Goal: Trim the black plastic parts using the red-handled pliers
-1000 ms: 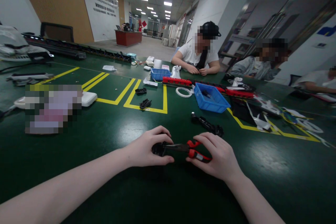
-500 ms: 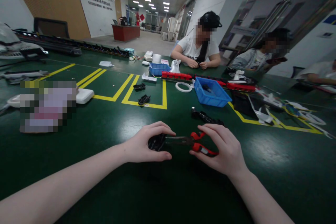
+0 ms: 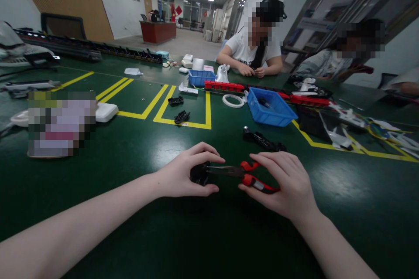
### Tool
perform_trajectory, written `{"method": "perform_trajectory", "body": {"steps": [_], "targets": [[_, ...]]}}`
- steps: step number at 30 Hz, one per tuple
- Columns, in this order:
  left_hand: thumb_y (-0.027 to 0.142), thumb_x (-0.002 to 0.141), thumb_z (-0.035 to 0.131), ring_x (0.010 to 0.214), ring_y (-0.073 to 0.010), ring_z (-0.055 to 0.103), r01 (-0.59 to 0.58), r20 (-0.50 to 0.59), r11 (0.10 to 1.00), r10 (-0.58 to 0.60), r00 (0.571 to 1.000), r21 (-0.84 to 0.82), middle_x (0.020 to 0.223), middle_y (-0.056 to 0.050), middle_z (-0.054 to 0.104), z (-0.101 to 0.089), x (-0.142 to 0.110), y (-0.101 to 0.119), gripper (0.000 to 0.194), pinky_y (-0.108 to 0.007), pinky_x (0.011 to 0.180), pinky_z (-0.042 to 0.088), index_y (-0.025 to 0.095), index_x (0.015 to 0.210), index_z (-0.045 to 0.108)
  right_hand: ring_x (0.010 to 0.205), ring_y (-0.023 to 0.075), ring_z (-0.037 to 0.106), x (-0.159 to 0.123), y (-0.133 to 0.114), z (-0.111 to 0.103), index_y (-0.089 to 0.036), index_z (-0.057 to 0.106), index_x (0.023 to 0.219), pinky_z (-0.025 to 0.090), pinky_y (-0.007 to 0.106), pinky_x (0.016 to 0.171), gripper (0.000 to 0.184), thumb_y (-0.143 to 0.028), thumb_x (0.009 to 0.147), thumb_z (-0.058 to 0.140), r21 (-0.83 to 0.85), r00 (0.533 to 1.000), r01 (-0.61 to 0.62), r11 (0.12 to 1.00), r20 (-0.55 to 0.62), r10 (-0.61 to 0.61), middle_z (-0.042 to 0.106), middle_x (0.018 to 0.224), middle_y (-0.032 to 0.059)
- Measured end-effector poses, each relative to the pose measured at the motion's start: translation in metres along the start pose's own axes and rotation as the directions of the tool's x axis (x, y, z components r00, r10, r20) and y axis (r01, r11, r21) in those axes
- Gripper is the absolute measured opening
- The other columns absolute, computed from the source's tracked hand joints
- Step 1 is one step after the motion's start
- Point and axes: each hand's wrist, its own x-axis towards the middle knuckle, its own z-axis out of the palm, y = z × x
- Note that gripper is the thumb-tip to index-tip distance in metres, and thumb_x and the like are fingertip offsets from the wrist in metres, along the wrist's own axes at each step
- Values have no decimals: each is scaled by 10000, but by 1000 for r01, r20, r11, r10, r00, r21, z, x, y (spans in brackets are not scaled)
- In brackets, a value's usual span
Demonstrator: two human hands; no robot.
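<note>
My left hand [image 3: 188, 172] is closed around a small black part [image 3: 199, 173], which the fingers partly hide. My right hand [image 3: 288, 181] grips red-and-black long-nose pliers [image 3: 244, 171] by the handles. The plier tips point left and reach the right side of the black part; whether they pinch it I cannot tell. Just beyond my right hand a longer black part [image 3: 263, 140] with a shiny round end lies on the green table. Two small black pieces, one nearer [image 3: 181, 117] and one farther [image 3: 176, 100], lie inside a yellow taped outline.
A blue bin [image 3: 271, 111] holding a dark item stands ahead to the right, beside a white tape ring [image 3: 233, 100]. Behind are a smaller blue bin [image 3: 201, 78] and a red strip [image 3: 224, 86]. A blurred-out flat object [image 3: 60, 126] lies left. Several people sit across the table.
The view has shifted slightly. My hands keep their hold on the black part and the pliers, whose tips stay at the part. The person at far right has lowered a hand from the head.
</note>
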Motion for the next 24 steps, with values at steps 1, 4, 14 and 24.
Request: {"method": "perform_trajectory", "body": {"steps": [1, 4, 14, 24], "targets": [[238, 780, 754, 1178, -252, 559, -3, 4, 1000, 3, 1000, 7, 1256, -89, 535, 0, 0, 0, 483, -441, 1050, 464, 231, 1235, 592, 880, 271, 634, 0, 0, 0, -153, 608, 1135, 473, 416, 778, 501, -484, 777, 721, -1, 1000, 1, 1000, 1, -1, 679, 983, 127], [244, 779, 755, 1173, -250, 561, -8, 10, 1000, 7, 1000, 30, 1254, -88, 530, 0, 0, -1, 458, -432, 1042, 472, 227, 1214, 612, 869, 266, 632, 0, 0, 1, -145, 617, 1109, 462, 409, 772, 493, -490, 774, 723, -5, 1000, 0, 1000, 7, 0, 681, 968, 126], [276, 796, 745, 1170, -264, 563, 9, 28, 998, -11, 1000, 64, 1247, -94, 534, -1, 0, 1, 403, -444, 1023, 487, 226, 1182, 641, 842, 249, 648, 1, -2, 1, -176, 626, 1032, 452, 401, 761, 417, -485, 770, 725, 7, 999, 15, 1000, 29, -15, 705, 938, 100], [320, 791, 745, 1056, -233, 612, 35, 46, 996, -38, 998, 79, 1156, -83, 577, 1, 0, 1, 316, -376, 918, 535, 198, 1077, 687, 836, 250, 654, -2, 0, 3, -163, 622, 1041, 521, 367, 699, 413, -474, 784, 711, 47, 997, 7, 999, 72, -11, 686, 957, 125]]}}
